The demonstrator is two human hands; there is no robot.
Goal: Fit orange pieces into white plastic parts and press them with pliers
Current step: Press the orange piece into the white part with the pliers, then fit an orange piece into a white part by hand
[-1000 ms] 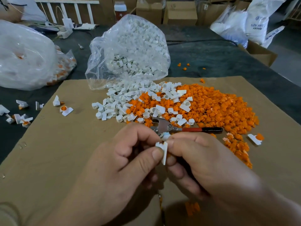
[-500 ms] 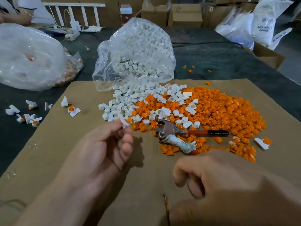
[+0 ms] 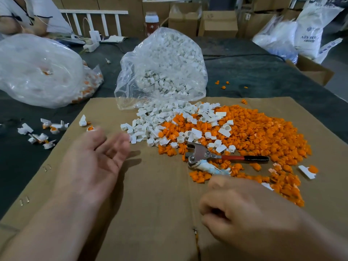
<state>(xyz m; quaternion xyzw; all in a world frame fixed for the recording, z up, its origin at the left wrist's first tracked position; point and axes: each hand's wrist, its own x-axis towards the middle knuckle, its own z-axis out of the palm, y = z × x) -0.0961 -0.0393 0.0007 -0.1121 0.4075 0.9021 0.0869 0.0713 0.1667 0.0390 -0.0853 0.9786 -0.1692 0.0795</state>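
Your left grip (image 3: 94,162) lies open, empty; your right grip (image 3: 244,213) curls, contents unclear. Pliers (image 3: 199,153) rest idle beside heaped orange pieces (image 3: 263,132) and white parts (image 3: 156,119). A few assemblies (image 3: 54,129) look done; most of the job remains.

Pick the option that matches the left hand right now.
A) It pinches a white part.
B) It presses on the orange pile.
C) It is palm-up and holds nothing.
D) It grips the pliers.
C: the left hand hangs palm-up with straight fingers and nothing in it, while the pliers lie on the cardboard.
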